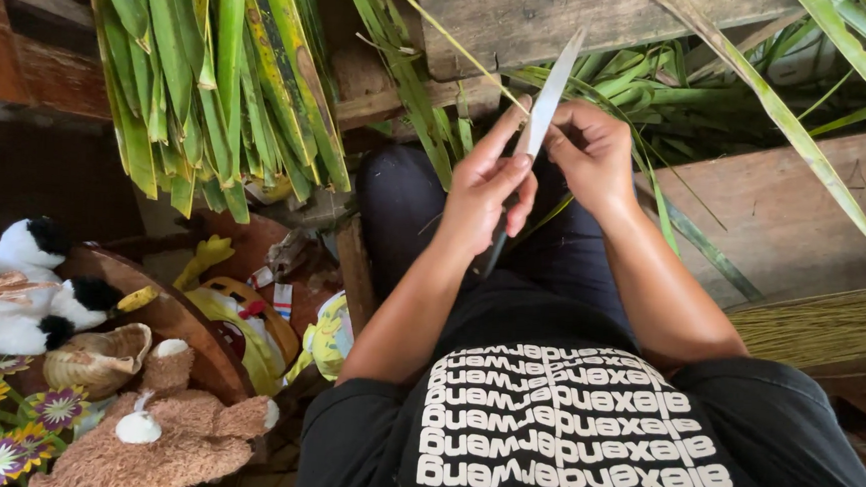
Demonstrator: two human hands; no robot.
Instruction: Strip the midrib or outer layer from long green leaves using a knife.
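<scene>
While the left hand point(484, 192) grips a knife point(547, 98) with its blade pointing up, the right hand point(591, 153) pinches a thin leaf strip point(445, 39) just beside the blade.

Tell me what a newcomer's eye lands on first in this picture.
The two hands meet at centre: the left hand holds a long knife, blade pointing up, while the right hand pinches a thin leaf strip against it. A thick bundle of green leaves hangs upper left; plush toys sit lower left.
</scene>
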